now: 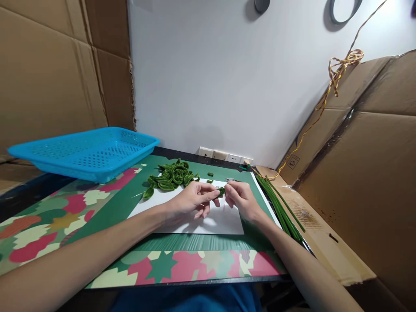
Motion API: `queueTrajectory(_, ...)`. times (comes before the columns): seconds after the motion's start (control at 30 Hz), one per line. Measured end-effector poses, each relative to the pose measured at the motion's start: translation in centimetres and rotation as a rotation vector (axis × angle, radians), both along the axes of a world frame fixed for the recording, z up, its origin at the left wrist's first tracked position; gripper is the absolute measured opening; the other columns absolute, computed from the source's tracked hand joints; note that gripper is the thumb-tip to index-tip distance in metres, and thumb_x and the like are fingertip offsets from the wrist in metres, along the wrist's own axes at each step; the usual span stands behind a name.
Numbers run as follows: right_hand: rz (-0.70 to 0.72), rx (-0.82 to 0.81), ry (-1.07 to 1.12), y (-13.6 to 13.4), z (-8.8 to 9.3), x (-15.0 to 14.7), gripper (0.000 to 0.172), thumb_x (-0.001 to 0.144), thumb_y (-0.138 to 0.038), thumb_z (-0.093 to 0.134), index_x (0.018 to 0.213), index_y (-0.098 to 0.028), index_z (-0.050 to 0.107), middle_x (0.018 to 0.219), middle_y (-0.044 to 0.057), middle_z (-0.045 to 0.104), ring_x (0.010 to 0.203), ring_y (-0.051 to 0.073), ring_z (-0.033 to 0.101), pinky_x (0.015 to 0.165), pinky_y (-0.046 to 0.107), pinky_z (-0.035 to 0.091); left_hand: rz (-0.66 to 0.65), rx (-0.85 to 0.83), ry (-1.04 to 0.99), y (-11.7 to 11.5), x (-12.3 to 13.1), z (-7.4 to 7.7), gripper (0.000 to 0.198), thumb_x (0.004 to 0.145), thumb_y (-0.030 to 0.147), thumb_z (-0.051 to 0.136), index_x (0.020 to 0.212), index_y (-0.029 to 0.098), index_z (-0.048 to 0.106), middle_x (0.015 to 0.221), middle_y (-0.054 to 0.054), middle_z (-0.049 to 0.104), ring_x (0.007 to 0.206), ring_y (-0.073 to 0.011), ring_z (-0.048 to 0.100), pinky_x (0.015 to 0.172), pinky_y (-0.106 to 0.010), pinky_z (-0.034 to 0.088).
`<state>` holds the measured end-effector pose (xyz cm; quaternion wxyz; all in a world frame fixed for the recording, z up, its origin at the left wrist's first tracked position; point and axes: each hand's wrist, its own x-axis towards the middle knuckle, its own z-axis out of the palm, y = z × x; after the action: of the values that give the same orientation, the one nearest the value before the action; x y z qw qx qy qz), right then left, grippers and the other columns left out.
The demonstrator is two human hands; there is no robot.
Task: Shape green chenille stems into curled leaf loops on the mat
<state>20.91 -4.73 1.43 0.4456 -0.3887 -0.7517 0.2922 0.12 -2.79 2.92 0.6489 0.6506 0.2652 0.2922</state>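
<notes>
Over the white sheet of paper point(208, 223), my left hand point(202, 196) pinches a small green pipe-cleaner leaf point(221, 191) between thumb and fingers. My right hand point(243, 197) is closed at the leaf's right end, its fingertips pressed together there. A thin red strand point(224, 205) hangs between the two hands; where it begins is hidden by the fingers. Behind my left hand lies a heap of looped green pipe-cleaner leaves point(174, 175). Long straight green pipe cleaners point(280, 210) lie to the right of my right hand.
A blue perforated basket point(97, 158) stands at the left back. Small green pieces point(210, 174) and a pointed metal tool point(230, 179) lie behind the hands. Cardboard walls point(364, 173) flank the table. A power strip point(224, 155) and yellow cord point(312, 125) are at the back.
</notes>
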Motion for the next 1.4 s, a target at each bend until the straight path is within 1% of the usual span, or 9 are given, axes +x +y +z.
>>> queueTrajectory(0.1, 0.053, -0.109, 0.057, 0.2, -0.6, -0.8, 0.062, 0.100, -0.060, 0.048, 0.053, -0.019, 0.046, 0.048, -0.002, 0.049, 0.047, 0.009, 0.039, 0.052, 0.024, 0.032, -0.021, 0.028, 0.016, -0.1, 0.1, -0.3, 0.044, 0.081, 0.053, 0.078, 0.094, 0.012, 0.072, 0.098, -0.012, 0.074, 0.051, -0.0089, 0.062, 0.040, -0.018, 0.041)
queueTrajectory(0.23, 0.032, -0.198, 0.188, 0.5, -1.3, -1.2, 0.063, 0.093, -0.065, 0.056, 0.051, -0.019, 0.045, 0.046, -0.003, 0.045, 0.043, 0.008, 0.037, 0.045, 0.023, 0.028, -0.017, 0.024, 0.049, -0.2, 0.0, -0.6, 0.048, 0.076, 0.054, 0.081, 0.100, 0.013, 0.073, 0.104, -0.015, 0.076, 0.053, -0.0125, 0.067, 0.041, -0.019, 0.044)
queueTrajectory(0.37, 0.001, -0.176, 0.226, 0.8, -1.2, -0.6, 0.064, 0.092, -0.066, 0.057, 0.050, -0.020, 0.041, 0.044, -0.005, 0.038, 0.041, 0.007, 0.030, 0.043, 0.024, 0.022, -0.012, -0.025, 0.066, -0.2, 0.0, -0.6, 0.050, 0.082, 0.059, 0.074, 0.097, 0.011, 0.072, 0.102, -0.018, 0.077, 0.049, -0.0130, 0.066, 0.039, -0.020, 0.042)
queueTrajectory(0.47, -0.027, -0.112, 0.172, 0.8, -0.9, 0.0, 0.063, 0.094, -0.062, 0.057, 0.051, -0.019, 0.043, 0.046, -0.005, 0.038, 0.043, 0.007, 0.029, 0.045, 0.025, 0.021, -0.003, -0.058, 0.060, -0.2, 0.2, -0.7, 0.049, 0.086, 0.058, 0.070, 0.094, 0.010, 0.073, 0.102, -0.020, 0.077, 0.050, -0.0131, 0.067, 0.039, -0.019, 0.041)
queueTrajectory(0.6, -0.040, -0.047, 0.093, 0.6, -0.6, 0.4, 0.059, 0.097, -0.056, 0.057, 0.053, -0.019, 0.045, 0.049, -0.005, 0.040, 0.046, 0.008, 0.030, 0.048, 0.026, 0.022, 0.026, -0.032, 0.035, -0.2, 0.2, -1.0, 0.043, 0.085, 0.052, 0.074, 0.090, 0.009, 0.077, 0.102, -0.019, 0.077, 0.050, -0.0097, 0.062, 0.039, -0.018, 0.041)
queueTrajectory(0.83, 0.052, -0.078, 0.079, 0.0, -0.5, 0.1, 0.050, 0.096, -0.055, 0.058, 0.061, -0.019, 0.053, 0.052, -0.003, 0.050, 0.047, 0.009, 0.039, 0.049, 0.025, 0.028, 0.020, -0.034, 0.055, -0.6, 0.1, -1.1, 0.037, 0.081, 0.047, 0.079, 0.093, 0.012, 0.082, 0.102, -0.018, 0.077, 0.052, -0.0095, 0.060, 0.040, -0.019, 0.038)
queueTrajectory(1.07, 0.012, -0.088, 0.026, 0.5, -1.1, -0.6, 0.050, 0.096, -0.049, 0.060, 0.057, -0.018, 0.055, 0.047, -0.002, 0.053, 0.042, 0.009, 0.042, 0.046, 0.023, 0.029, 0.127, 0.140, 0.111, -0.5, 0.2, -1.4, 0.037, 0.078, 0.044, 0.080, 0.084, 0.008, 0.083, 0.074, -0.015, 0.075, 0.044, -0.0087, 0.051, 0.039, -0.021, 0.037)
queueTrajectory(1.23, -0.010, -0.200, 0.135, 1.1, -1.9, -1.0, 0.049, 0.092, -0.049, 0.063, 0.055, -0.017, 0.057, 0.043, -0.003, 0.050, 0.037, 0.007, 0.038, 0.041, 0.023, 0.029, 0.143, 0.139, 0.126, -0.3, 0.1, -1.8, 0.044, 0.075, 0.050, 0.081, 0.081, 0.007, 0.081, 0.078, -0.017, 0.076, 0.043, -0.0105, 0.053, 0.036, -0.022, 0.037)
queueTrajectory(1.4, -0.064, -0.142, 0.180, 1.1, -2.4, -1.1, 0.046, 0.091, -0.047, 0.066, 0.056, -0.017, 0.058, 0.043, -0.002, 0.053, 0.036, 0.008, 0.042, 0.041, 0.023, 0.032, 0.149, 0.106, 0.088, -0.7, 0.3, -1.6, 0.045, 0.075, 0.052, 0.082, 0.081, 0.008, 0.077, 0.082, -0.016, 0.076, 0.041, -0.0090, 0.055, 0.035, -0.020, 0.036)
